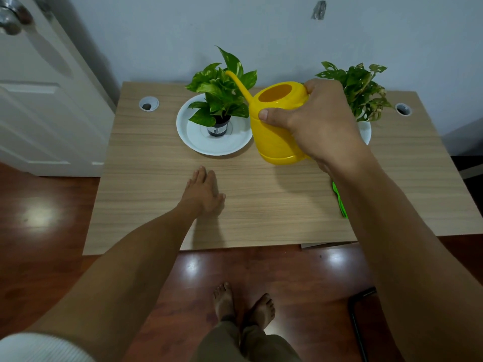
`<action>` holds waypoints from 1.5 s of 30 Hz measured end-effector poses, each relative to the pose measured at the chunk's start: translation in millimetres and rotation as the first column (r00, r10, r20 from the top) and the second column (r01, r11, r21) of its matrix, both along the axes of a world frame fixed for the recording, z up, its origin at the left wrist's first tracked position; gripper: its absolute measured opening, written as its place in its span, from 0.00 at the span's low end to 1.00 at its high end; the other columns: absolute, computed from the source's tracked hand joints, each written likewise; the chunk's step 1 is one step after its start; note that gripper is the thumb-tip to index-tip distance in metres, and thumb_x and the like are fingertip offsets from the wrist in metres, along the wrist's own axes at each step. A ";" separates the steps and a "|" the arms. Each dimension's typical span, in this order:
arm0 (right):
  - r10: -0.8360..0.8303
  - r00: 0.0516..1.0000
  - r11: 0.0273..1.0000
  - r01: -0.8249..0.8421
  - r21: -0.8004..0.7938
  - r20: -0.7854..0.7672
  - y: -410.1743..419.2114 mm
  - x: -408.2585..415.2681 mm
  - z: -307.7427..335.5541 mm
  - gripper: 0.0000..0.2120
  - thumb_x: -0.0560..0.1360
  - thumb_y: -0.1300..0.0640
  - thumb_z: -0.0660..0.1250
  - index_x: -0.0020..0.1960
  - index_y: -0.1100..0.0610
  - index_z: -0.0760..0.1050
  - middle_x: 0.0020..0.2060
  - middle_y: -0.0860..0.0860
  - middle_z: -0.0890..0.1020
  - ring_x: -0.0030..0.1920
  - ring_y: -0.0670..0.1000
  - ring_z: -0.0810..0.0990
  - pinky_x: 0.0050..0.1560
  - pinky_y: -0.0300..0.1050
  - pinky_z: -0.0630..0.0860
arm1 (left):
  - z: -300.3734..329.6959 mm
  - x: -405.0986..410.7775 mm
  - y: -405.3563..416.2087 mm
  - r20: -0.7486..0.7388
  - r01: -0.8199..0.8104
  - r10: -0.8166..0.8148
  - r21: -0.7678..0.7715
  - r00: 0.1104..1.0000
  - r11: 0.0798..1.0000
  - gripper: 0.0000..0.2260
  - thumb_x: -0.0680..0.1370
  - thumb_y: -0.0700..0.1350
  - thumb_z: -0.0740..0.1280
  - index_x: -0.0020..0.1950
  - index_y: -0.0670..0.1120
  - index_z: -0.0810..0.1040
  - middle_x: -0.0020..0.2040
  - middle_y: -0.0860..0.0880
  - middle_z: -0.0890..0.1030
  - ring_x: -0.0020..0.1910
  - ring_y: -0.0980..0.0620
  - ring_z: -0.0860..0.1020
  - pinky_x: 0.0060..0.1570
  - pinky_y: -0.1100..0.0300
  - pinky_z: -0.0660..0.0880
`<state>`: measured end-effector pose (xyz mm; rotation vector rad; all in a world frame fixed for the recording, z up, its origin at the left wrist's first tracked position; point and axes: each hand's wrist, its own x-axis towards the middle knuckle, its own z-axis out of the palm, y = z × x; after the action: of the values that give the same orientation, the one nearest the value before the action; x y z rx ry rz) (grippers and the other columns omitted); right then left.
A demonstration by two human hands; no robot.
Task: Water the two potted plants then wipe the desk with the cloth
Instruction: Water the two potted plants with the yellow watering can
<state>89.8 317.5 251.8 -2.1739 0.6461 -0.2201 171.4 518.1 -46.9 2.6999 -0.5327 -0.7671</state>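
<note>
Matt wood-grain desk [162,184]; glossy yellow plastic can [274,137]; smooth, shiny white saucer [190,137]; polished, reflective dark wood floor [287,273]; shiny metal knob [10,15]

Right hand [313,121] raised, grip closed, thumb forward; left hand [203,192] flat, palm down, fingers together.

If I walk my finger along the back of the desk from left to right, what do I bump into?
Left cable hole → white plate with the leafy potted plant → yellow watering can in the right hand → second potted plant → right cable hole.
</note>
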 end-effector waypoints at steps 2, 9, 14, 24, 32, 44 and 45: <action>0.008 1.000 1.000 -0.008 0.000 0.003 3.0 2.4 -1.2 0.31 0.65 0.40 0.83 0.59 0.57 0.79 0.52 0.53 0.84 0.51 0.54 0.83 0.44 0.45 0.74 | 0.5 0.3 0.0 -0.005 -0.005 0.005 -0.004 1.000 1.000 0.41 0.79 0.61 0.63 0.84 0.46 0.47 0.84 0.42 0.42 0.83 0.42 0.42 0.81 0.44 0.48; 0.042 0.999 0.999 -0.042 -0.009 0.002 10.9 8.8 -2.1 0.31 0.65 0.39 0.82 0.57 0.58 0.79 0.51 0.54 0.83 0.50 0.56 0.82 0.43 0.46 0.73 | 5.0 0.2 -0.5 0.004 -0.002 0.002 -0.003 1.000 1.000 0.41 0.80 0.61 0.64 0.84 0.45 0.48 0.84 0.41 0.43 0.83 0.41 0.42 0.81 0.45 0.48; 0.052 0.999 0.999 -0.052 0.004 -0.007 10.8 6.7 -3.9 0.32 0.63 0.38 0.82 0.57 0.58 0.79 0.51 0.55 0.83 0.51 0.56 0.82 0.44 0.48 0.75 | 6.2 -0.5 0.3 0.006 -0.001 0.001 -0.008 1.000 1.000 0.40 0.80 0.60 0.64 0.84 0.45 0.48 0.84 0.41 0.43 0.83 0.41 0.42 0.81 0.45 0.48; 0.113 0.991 0.993 -0.111 0.027 -0.068 6.9 -9.8 3.2 0.16 0.69 0.45 0.82 0.47 0.49 0.78 0.40 0.43 0.80 0.40 0.40 0.79 0.36 0.40 0.74 | 3.3 0.4 0.9 0.004 0.005 -0.005 -0.005 1.000 1.000 0.40 0.80 0.61 0.64 0.84 0.45 0.48 0.84 0.40 0.43 0.83 0.40 0.42 0.81 0.44 0.49; 0.062 0.995 0.998 -0.062 0.011 -0.084 2.2 -9.5 -4.0 0.25 0.67 0.42 0.82 0.55 0.55 0.80 0.45 0.49 0.82 0.41 0.43 0.78 0.36 0.43 0.71 | 4.0 -0.1 1.2 0.000 0.009 -0.009 -0.004 1.000 1.000 0.41 0.80 0.61 0.63 0.84 0.45 0.48 0.84 0.41 0.42 0.83 0.41 0.42 0.81 0.44 0.48; 0.053 0.998 0.998 -0.051 0.040 -0.032 9.1 -9.1 2.7 0.17 0.67 0.44 0.83 0.49 0.48 0.80 0.45 0.47 0.84 0.45 0.46 0.83 0.43 0.43 0.77 | 4.7 0.8 0.5 -0.016 0.006 -0.006 -0.001 1.000 1.000 0.41 0.80 0.61 0.63 0.84 0.46 0.47 0.84 0.41 0.41 0.83 0.41 0.41 0.81 0.46 0.46; 0.047 0.999 0.998 -0.046 0.046 -0.024 9.8 -8.1 3.1 0.18 0.67 0.44 0.83 0.50 0.49 0.80 0.45 0.46 0.84 0.45 0.45 0.82 0.41 0.42 0.76 | 4.8 0.9 0.8 -0.016 0.008 -0.008 -0.002 1.000 1.000 0.41 0.80 0.61 0.63 0.84 0.46 0.47 0.84 0.41 0.41 0.83 0.41 0.41 0.81 0.46 0.46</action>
<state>81.7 327.3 254.9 -2.1482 0.6081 -0.1519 172.3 518.8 -42.1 2.6888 -0.5402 -0.7888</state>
